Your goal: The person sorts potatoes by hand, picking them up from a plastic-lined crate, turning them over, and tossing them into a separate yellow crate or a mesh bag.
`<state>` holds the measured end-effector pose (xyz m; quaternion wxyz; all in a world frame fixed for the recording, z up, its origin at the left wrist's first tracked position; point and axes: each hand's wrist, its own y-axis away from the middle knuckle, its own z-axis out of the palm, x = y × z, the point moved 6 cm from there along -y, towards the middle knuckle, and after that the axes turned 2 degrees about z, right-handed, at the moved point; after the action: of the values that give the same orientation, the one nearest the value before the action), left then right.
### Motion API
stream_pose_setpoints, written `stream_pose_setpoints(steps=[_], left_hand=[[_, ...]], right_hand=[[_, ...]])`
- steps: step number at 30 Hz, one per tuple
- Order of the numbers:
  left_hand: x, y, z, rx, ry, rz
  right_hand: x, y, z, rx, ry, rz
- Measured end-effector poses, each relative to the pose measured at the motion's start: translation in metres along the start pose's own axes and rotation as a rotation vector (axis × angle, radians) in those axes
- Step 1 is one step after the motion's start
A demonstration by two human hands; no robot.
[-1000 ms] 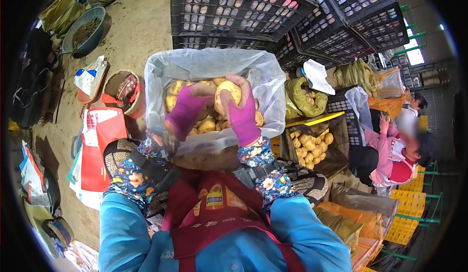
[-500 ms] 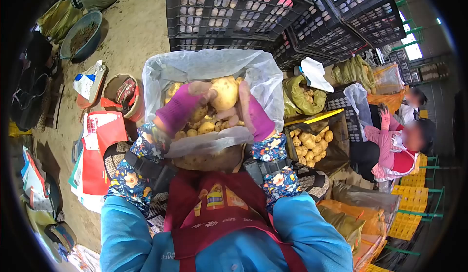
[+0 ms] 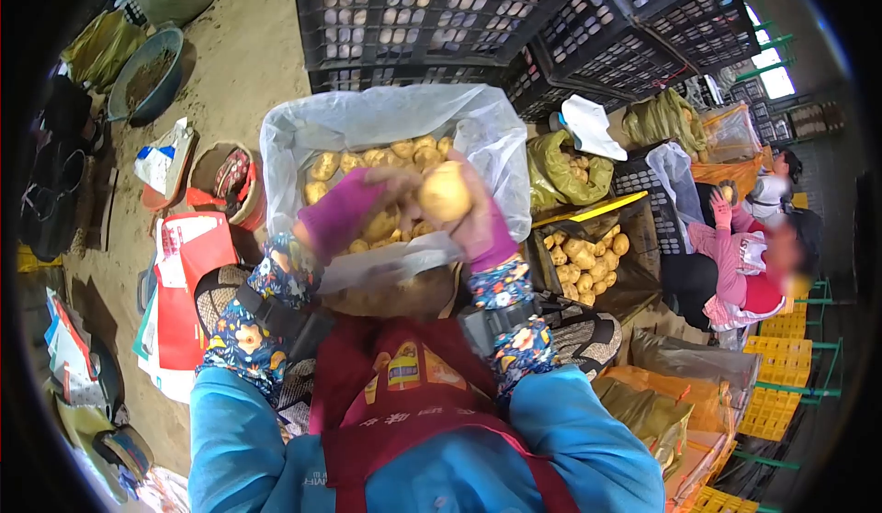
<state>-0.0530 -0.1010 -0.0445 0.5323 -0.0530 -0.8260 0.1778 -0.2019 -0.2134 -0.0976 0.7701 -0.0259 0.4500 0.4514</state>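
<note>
A large pale potato [image 3: 446,192] is raised above a crate lined with translucent plastic [image 3: 322,123]. My right hand [image 3: 482,224], in a purple glove, curls round the potato from the right and below. From the left, my gloved left hand [image 3: 354,202] has its bent, slightly blurred fingertips against the potato's near side. More potatoes [image 3: 390,157] lie in the lined crate beneath both hands, partly hidden by them. The liner's front edge hangs over the crate side closest to me.
Black crates [image 3: 413,17] are stacked beyond the lined one. To the right stand a bin of smaller potatoes [image 3: 583,260] with a yellow edge and a green bag [image 3: 565,173]. A co-worker in pink [image 3: 735,265] sits farther right. A bucket [image 3: 225,182] and red bag [image 3: 197,265] are at left.
My hands have shifted the potato slightly right and toward me. The right hand has gone from a flat palm beside it to fingers curled around it. More potatoes show at the crate's back.
</note>
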Motion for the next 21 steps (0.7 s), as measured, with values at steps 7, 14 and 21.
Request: stream_pose_setpoints(steps=[7, 14, 21], left_hand=[[-0.018, 0.037, -0.075, 0.518, 0.824, -0.452], [-0.015, 0.061, -0.117, 0.724, 0.364, -0.372], [-0.005, 0.058, -0.138, 0.986, 0.71, -0.523]], right_hand=[[-0.117, 0.061, -0.234, 0.784, 1.635, -0.728], [-0.098, 0.001, -0.259, 0.626, 0.207, -0.266], [0.118, -0.161, 0.018, -0.448, 1.528, 0.207]])
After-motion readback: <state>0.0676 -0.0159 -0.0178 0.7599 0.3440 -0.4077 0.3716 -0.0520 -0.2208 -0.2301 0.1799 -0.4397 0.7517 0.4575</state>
